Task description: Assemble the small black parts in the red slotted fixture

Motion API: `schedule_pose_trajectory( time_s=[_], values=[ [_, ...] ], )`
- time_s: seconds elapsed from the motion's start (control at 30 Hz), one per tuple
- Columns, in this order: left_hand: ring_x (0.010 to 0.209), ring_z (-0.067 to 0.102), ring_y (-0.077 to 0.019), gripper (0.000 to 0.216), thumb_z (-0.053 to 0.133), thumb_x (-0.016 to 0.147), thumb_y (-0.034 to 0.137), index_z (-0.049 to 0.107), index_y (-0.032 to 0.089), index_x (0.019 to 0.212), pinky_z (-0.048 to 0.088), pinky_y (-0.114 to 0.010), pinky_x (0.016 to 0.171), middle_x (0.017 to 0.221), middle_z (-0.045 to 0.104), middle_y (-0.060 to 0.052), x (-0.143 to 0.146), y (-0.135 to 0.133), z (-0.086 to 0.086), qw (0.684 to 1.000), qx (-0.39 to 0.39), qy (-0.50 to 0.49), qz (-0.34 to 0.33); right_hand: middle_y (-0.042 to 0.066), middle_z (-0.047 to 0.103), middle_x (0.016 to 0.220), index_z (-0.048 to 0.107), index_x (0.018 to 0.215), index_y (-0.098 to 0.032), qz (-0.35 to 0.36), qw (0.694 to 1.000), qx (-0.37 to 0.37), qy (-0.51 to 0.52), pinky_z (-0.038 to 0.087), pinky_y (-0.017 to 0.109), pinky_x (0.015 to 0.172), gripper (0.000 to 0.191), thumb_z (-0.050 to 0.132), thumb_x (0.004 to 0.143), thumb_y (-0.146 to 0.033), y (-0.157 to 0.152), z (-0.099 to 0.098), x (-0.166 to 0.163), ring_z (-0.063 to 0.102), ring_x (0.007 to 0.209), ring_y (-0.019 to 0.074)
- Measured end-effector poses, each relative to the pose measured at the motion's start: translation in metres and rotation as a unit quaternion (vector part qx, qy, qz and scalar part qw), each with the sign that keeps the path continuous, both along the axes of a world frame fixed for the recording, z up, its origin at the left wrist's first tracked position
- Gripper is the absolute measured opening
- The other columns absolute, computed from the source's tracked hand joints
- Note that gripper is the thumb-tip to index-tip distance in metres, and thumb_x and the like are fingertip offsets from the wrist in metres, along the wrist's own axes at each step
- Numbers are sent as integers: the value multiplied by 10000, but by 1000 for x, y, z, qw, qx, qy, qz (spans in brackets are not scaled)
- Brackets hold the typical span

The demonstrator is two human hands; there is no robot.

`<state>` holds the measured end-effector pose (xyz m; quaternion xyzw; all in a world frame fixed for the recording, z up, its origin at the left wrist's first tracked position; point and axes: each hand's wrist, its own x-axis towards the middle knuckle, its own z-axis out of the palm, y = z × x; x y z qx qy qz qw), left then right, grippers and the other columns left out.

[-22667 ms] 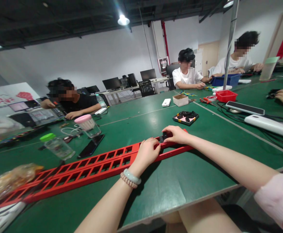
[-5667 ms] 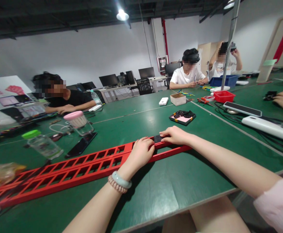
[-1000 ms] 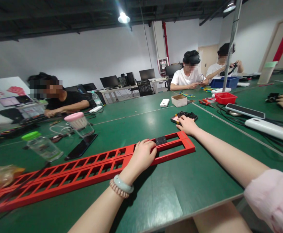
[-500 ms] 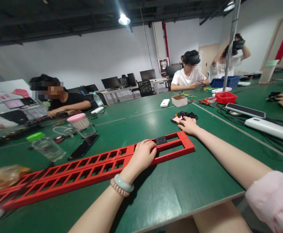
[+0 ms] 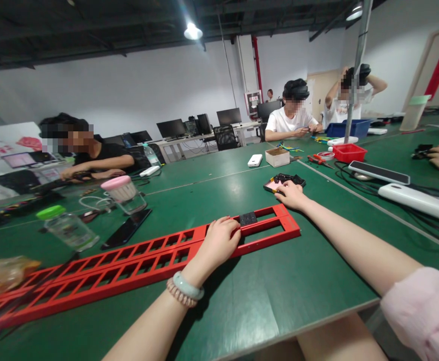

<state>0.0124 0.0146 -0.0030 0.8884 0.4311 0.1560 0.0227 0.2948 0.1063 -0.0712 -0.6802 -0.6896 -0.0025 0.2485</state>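
A long red slotted frame lies across the green table. My left hand is closed over it near its right end, fingers curled onto the bars and their tips partly hidden. Just beyond those fingers, a black ridged block sits in the frame's upper row. My right hand rests at a small shallow tray past the frame's end, fingers apart and reaching over its near edge. Black parts are heaped in that tray, beside the fingertips. No held piece shows in my right hand.
Left of the frame are a phone, a green-lidded jar and a pink-lidded jar. A small box, red bin, pliers and white power strip stand farther right. Several people sit around the table.
The view has shifted very slightly. Both my hands stay in place on the frame and at the tray. In the background, the person at the far right has lowered their head and arms a little.
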Motion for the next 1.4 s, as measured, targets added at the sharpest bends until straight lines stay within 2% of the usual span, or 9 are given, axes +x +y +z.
schedule_pose_trajectory(
  time_s=[0.33, 0.53, 0.63, 0.73, 1.0, 1.23, 1.4],
  values=[
    [933, 594, -202, 213, 442, 829, 226, 639, 198, 754, 382, -392, 989, 864, 672, -49, 0, 1, -1, 1000, 2, 5, -2, 138, 504, 1128, 649, 1066, -223, 4, 997, 46, 61, 342, 454, 958, 333, 525, 815, -403, 0, -4, 5, 482, 1101, 268],
    [945, 588, -204, 219, 432, 835, 224, 640, 198, 770, 373, -399, 998, 885, 671, -49, 0, 3, -2, 1000, 4, 6, -6, 88, 541, 926, 696, 915, -184, 7, 978, 160, 137, 425, 369, 900, 213, 574, 756, -254, 2, -6, 8, 544, 934, 211],
    [945, 587, -202, 226, 421, 842, 221, 633, 192, 768, 368, -397, 1002, 895, 671, -52, 0, 2, -2, 1000, 7, 14, -12, 81, 524, 927, 695, 882, -171, 3, 963, 204, 176, 469, 342, 833, 203, 603, 702, -184, 2, -6, 7, 551, 871, 194],
    [947, 585, -204, 231, 415, 844, 217, 628, 190, 760, 368, -399, 1002, 897, 669, -53, 0, 2, -1, 1000, 8, 15, -15, 88, 508, 972, 695, 869, -166, 6, 957, 214, 195, 480, 331, 819, 205, 590, 694, -145, -1, -4, 4, 552, 886, 189],
    [948, 586, -213, 213, 442, 825, 229, 646, 203, 770, 382, -405, 992, 870, 667, -52, 0, 0, 1, 1000, -13, -11, -3, 106, 518, 1036, 709, 892, -175, -13, 960, 217, 175, 412, 393, 938, 227, 561, 723, -143, -13, 4, 1, 515, 1018, 232],
    [964, 589, -213, 217, 440, 834, 233, 645, 199, 772, 380, -392, 992, 901, 671, -57, 0, -1, 1, 1000, -5, -3, -3, 99, 503, 1026, 695, 912, -170, 81, 943, 257, 193, 421, 359, 942, 244, 544, 722, -136, -29, 15, -17, 517, 1022, 209],
    [975, 585, -208, 219, 430, 848, 235, 636, 192, 789, 371, -390, 995, 917, 666, -65, -1, 0, 0, 1000, 8, 15, -4, 83, 544, 1032, 673, 1000, -183, 156, 944, 218, 191, 459, 334, 870, 321, 565, 699, -155, -43, 22, -33, 540, 990, 193]
  ],
)
